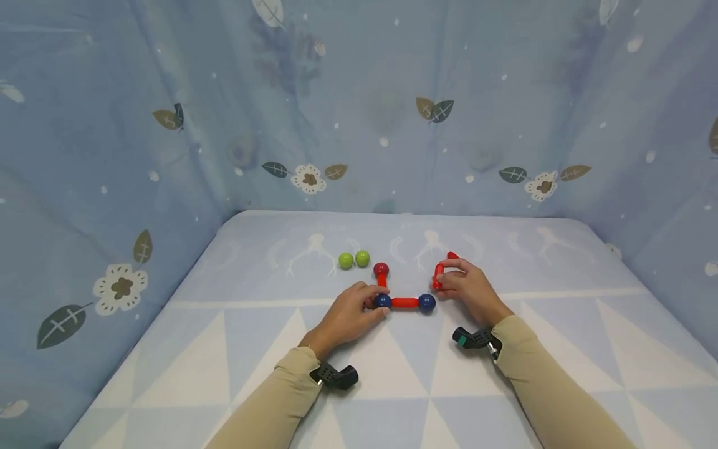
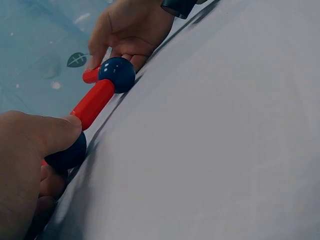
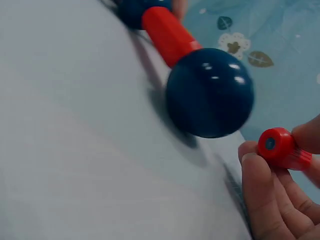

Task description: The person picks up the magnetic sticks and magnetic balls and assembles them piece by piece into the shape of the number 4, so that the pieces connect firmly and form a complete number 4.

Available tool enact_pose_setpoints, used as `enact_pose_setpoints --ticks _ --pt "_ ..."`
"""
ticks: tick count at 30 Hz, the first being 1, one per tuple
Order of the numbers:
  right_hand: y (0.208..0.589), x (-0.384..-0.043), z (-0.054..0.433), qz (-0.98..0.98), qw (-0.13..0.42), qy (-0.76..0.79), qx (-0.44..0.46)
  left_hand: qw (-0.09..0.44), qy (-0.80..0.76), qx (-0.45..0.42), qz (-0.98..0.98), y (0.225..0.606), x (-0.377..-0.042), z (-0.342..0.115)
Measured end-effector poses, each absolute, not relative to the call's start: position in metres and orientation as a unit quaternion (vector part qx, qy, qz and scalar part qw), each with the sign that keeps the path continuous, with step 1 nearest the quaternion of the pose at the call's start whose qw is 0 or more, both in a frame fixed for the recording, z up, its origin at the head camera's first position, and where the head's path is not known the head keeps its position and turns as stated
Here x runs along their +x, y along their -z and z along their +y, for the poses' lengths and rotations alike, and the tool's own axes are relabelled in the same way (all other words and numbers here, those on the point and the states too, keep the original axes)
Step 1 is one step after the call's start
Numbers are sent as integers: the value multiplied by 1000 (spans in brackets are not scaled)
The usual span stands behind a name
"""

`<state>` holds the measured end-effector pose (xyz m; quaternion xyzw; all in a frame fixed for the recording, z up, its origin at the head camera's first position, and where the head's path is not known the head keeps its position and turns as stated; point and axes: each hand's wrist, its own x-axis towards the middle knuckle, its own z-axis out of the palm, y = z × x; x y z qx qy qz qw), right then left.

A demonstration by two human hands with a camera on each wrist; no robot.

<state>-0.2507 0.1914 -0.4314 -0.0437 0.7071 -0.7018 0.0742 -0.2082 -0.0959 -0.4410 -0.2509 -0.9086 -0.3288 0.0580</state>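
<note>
My left hand grips a dark blue ball at the corner of an L-shaped piece, thumb and fingers on either side of it. From this ball a red rod runs right to a second blue ball. Another red rod points away from the corner and ends in a dark red ball. My right hand pinches a loose red rod beside the second blue ball; a small metallic disc shows in its end in the right wrist view.
Two green balls lie behind and left of the L-shaped piece. One more red rod lies just beyond my right hand, partly hidden by it. A blue patterned curtain hangs behind the cloth-covered table.
</note>
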Motion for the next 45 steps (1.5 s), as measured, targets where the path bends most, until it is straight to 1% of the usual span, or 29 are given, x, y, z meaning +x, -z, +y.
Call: enact_pose_setpoints --ticks 5,13,22,33,45 --pt "436 -245 186 718 56 692 -57 53 328 -249 -910 441 -206 -95" --pt "434 -245 178 758 49 646 -78 54 324 -246 -912 440 -207 -96" --pt "429 -242 174 807 58 583 -78 63 328 -254 -908 442 -209 -94" --pt "432 -241 175 815 62 567 -97 56 321 -247 -912 441 -208 -94" --pt "430 -233 180 836 49 533 -119 57 319 -235 -916 440 -208 -91"
